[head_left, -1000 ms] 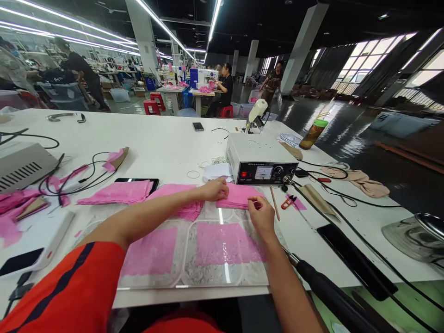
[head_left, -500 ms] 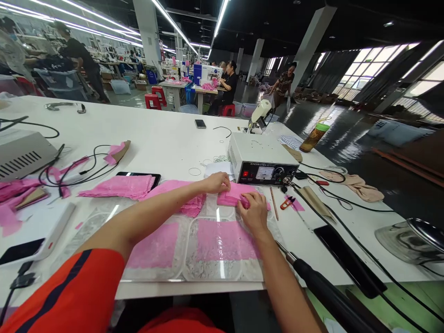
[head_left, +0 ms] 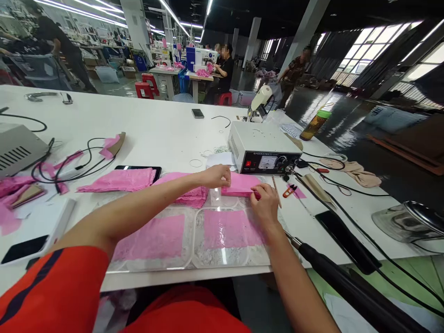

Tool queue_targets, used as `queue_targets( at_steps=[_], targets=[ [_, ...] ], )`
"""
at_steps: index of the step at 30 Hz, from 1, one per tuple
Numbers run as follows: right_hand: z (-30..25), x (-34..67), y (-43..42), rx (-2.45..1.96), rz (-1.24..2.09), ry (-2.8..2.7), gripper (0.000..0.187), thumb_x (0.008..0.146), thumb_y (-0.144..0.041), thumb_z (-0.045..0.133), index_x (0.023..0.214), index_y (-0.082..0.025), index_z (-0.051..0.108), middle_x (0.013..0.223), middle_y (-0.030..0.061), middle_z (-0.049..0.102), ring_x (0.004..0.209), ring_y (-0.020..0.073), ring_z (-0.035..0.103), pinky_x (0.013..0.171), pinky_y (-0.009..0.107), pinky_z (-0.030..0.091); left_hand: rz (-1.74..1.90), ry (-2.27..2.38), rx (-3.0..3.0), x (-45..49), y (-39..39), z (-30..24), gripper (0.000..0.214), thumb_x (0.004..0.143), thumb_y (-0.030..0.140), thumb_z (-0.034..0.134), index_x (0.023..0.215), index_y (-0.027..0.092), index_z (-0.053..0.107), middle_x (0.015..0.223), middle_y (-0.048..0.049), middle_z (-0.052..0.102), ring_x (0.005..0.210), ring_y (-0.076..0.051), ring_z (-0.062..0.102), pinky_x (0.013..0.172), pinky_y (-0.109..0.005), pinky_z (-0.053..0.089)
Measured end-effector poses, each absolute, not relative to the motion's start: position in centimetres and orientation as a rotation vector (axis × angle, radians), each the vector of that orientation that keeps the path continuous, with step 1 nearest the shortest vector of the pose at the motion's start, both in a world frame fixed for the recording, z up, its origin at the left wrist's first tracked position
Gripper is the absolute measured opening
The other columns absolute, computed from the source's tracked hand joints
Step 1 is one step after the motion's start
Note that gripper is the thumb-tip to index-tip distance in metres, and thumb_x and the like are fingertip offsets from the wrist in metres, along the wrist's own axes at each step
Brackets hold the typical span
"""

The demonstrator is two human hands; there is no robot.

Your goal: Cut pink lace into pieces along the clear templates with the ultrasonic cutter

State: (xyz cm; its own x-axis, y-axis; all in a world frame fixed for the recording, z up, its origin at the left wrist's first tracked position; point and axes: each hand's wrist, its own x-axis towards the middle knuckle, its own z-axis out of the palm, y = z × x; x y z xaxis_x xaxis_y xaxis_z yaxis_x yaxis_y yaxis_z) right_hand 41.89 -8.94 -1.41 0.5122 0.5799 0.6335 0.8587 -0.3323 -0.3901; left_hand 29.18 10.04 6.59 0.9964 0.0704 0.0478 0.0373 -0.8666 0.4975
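Note:
A neat stack of pink fabric pieces (head_left: 239, 184) lies in front of the grey control box. My left hand (head_left: 218, 176) is closed in a pinch at the stack's left edge. At its front right corner, my right hand (head_left: 267, 206) has its fingers curled round the fabric, a darker pink fold showing at the fingertips. Below my hands, a clear plastic template sheet (head_left: 198, 238) with rounded frames covers flat pink pieces (head_left: 224, 229). To the left are a ruffled pink pile (head_left: 190, 196), partly behind my left forearm, and another pink stack (head_left: 120, 179).
The control box (head_left: 265, 143) with dial stands behind the stack. A black-handled tool (head_left: 333, 277) on a cable lies right of my forearm. Orange thread snips (head_left: 289, 191), a brown stick (head_left: 276, 190), a black tray (head_left: 347, 240) and a lidded jar (head_left: 409, 226) are rightward. People work in the background.
The camera view has shifted slightly. Both my hands stay at the pink stack; the right hand has moved a little outward along its front edge, and the stack's edges look straighter.

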Motion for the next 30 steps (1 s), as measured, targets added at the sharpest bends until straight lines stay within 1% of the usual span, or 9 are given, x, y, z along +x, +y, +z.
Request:
queue_targets(
  at_steps=[2, 4, 7, 10, 14, 18, 21, 25, 30],
  targets=[
    [-0.7, 40.8, -10.7, -2.032, -0.489, -1.293, 0.013, 0.078, -0.014, 0.055, 0.083, -0.019, 0.066, 0.092, 0.0057, 0.064, 0.089, 0.0206, 0.054, 0.082, 0.036, 0.042, 0.038, 0.051, 2.579, 27.2, 8.8, 6.9, 0.013, 0.080, 0.019, 0.064, 0.070, 0.017, 0.072, 0.095, -0.0047, 0.064, 0.088, -0.017, 0.060, 0.080, -0.026, 0.048],
    [-0.2, 39.4, -12.7, -2.001, -0.520, -1.513, 0.014, 0.080, -0.012, 0.054, 0.086, -0.019, 0.065, 0.092, 0.0052, 0.065, 0.089, 0.0201, 0.055, 0.081, 0.036, 0.043, -0.002, 0.025, 2.540, 25.0, 7.5, 6.9, 0.013, 0.081, 0.017, 0.064, 0.071, 0.017, 0.072, 0.096, -0.0044, 0.064, 0.085, -0.015, 0.060, 0.077, -0.025, 0.047],
    [-0.3, 37.2, -15.8, -1.951, -0.554, -1.679, 0.015, 0.082, -0.009, 0.053, 0.090, -0.018, 0.062, 0.093, 0.0062, 0.064, 0.090, 0.0198, 0.056, 0.081, 0.035, 0.045, -0.050, -0.015, 2.493, 22.0, 5.6, 6.2, 0.014, 0.082, 0.017, 0.063, 0.071, 0.016, 0.071, 0.094, -0.0041, 0.063, 0.079, -0.013, 0.060, 0.071, -0.022, 0.046],
    [-1.2, 35.8, -17.9, -1.915, -0.554, -1.735, 0.017, 0.083, -0.007, 0.054, 0.094, -0.018, 0.061, 0.093, 0.0068, 0.064, 0.091, 0.0199, 0.057, 0.082, 0.036, 0.046, -0.064, -0.058, 2.485, 20.0, 3.9, 5.3, 0.014, 0.081, 0.011, 0.062, 0.071, 0.016, 0.071, 0.091, -0.0039, 0.062, 0.080, -0.013, 0.059, 0.071, -0.021, 0.045],
    [-2.3, 35.4, -19.1, -1.888, -0.517, -1.721, 0.020, 0.083, -0.007, 0.056, 0.099, -0.018, 0.061, 0.094, 0.0071, 0.064, 0.092, 0.0199, 0.058, 0.083, 0.037, 0.049, -0.045, -0.119, 2.514, 18.9, 2.6, 4.3, 0.019, 0.079, 0.004, 0.059, 0.067, 0.015, 0.068, 0.086, -0.0042, 0.060, 0.080, -0.014, 0.055, 0.075, -0.024, 0.043],
    [-2.2, 35.6, -19.7, -1.891, -0.417, -1.663, 0.024, 0.083, -0.009, 0.056, 0.105, -0.018, 0.061, 0.097, 0.0074, 0.064, 0.093, 0.0194, 0.059, 0.082, 0.036, 0.052, 0.015, -0.180, 2.595, 18.6, 2.2, 4.0, 0.021, 0.079, 0.002, 0.056, 0.064, 0.014, 0.065, 0.083, -0.0055, 0.060, 0.079, -0.016, 0.054, 0.075, -0.026, 0.041],
    [-2.0, 35.9, -20.3, -1.906, -0.382, -1.624, 0.024, 0.083, -0.010, 0.057, 0.105, -0.019, 0.061, 0.098, 0.0072, 0.064, 0.094, 0.0191, 0.059, 0.083, 0.037, 0.053, 0.065, -0.233, 2.661, 18.4, 2.3, 4.0, 0.020, 0.079, 0.002, 0.056, 0.063, 0.013, 0.062, 0.083, -0.0055, 0.060, 0.078, -0.015, 0.054, 0.072, -0.026, 0.041],
    [-2.1, 36.2, -21.4, -1.951, -0.404, -1.543, 0.023, 0.083, -0.011, 0.057, 0.104, -0.020, 0.060, 0.098, 0.0067, 0.064, 0.094, 0.0186, 0.060, 0.084, 0.037, 0.054, 0.037, -0.227, 2.672, 18.1, 2.4, 4.1, 0.021, 0.081, 0.003, 0.053, 0.066, 0.014, 0.063, 0.084, -0.0050, 0.061, 0.076, -0.014, 0.055, 0.070, -0.025, 0.041],
    [-2.3, 35.9, -22.2, -2.003, -0.456, -1.426, 0.025, 0.084, -0.011, 0.056, 0.107, -0.020, 0.060, 0.101, 0.0073, 0.065, 0.096, 0.0185, 0.062, 0.085, 0.037, 0.056, 0.023, -0.185, 2.675, 19.2, 1.4, 4.2, 0.019, 0.087, 0.011, 0.053, 0.074, 0.015, 0.067, 0.085, -0.0046, 0.063, 0.077, -0.014, 0.057, 0.073, -0.025, 0.043]
  ],
)
